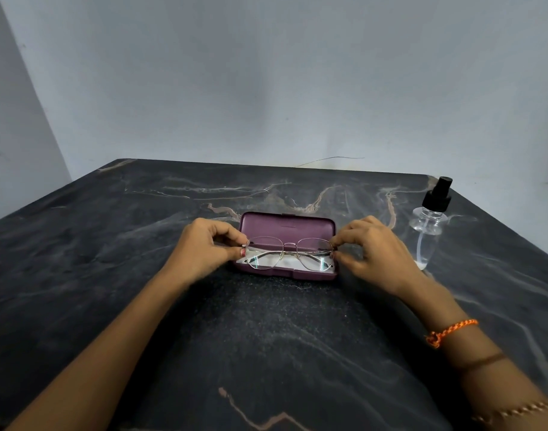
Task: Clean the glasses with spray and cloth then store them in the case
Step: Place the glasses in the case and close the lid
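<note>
A purple glasses case [286, 226] lies open at the middle of the dark marble table, lid tilted back. Thin metal-framed glasses [290, 253], folded, sit in or just above its lower tray, over a white cloth [268, 261] lining the tray. My left hand [206, 248] pinches the left end of the frame. My right hand [377, 251] pinches the right end. A clear spray bottle [430, 225] with a black pump top stands to the right of the case, apart from my right hand.
The dark marble table [142, 259] reaches back to a pale wall [266, 88]. Its right edge runs just beyond the spray bottle. An orange thread band is on my right wrist [450, 331].
</note>
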Motion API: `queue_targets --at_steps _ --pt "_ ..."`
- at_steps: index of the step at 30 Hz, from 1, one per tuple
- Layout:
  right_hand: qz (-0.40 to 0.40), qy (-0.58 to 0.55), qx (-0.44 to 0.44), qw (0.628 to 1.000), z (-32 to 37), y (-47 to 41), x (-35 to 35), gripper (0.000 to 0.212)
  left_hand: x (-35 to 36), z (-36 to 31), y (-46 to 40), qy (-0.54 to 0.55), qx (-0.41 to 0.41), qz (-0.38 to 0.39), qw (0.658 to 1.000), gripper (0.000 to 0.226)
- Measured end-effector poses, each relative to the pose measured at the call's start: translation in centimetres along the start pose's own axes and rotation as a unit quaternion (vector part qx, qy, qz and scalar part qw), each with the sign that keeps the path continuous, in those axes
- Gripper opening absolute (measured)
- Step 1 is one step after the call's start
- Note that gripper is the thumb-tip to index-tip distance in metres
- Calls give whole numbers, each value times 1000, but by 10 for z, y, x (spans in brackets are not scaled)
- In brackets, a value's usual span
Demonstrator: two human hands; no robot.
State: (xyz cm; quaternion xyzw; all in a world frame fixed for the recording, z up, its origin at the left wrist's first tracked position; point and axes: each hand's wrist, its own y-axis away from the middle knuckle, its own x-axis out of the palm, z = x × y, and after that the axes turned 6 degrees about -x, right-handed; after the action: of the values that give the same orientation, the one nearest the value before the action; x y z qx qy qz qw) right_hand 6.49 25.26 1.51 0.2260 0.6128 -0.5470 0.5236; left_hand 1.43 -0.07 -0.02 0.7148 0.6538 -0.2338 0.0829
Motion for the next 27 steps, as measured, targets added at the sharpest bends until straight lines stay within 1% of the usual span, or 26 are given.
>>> queue_targets --at_steps 3,7,10,12,14,23,27 --pt "2 -8 5 1000 2 0 -1 16 -2 -1 1 16 -8 23 1000 29" --pt "5 -16 5 1000 1 0 -2 16 -8 -4 3 80 -25 101 991 34" --pt "9 -21 11 1000 1 0 -1 17 -11 -4 4 89 -41 141 985 43" --pt "14 -25 16 999 1 0 -1 17 -10 -3 3 86 -45 145 985 52" --pt "18 -33 21 999 1 0 -1 18 -7 -3 3 84 -42 135 986 56" --pt "11 -58 26 998 3 -1 4 19 -6 2 1 74 -25 135 988 58" --pt "-2 -65 27 998 2 -2 5 15 -5 2 1 67 -13 135 989 65"
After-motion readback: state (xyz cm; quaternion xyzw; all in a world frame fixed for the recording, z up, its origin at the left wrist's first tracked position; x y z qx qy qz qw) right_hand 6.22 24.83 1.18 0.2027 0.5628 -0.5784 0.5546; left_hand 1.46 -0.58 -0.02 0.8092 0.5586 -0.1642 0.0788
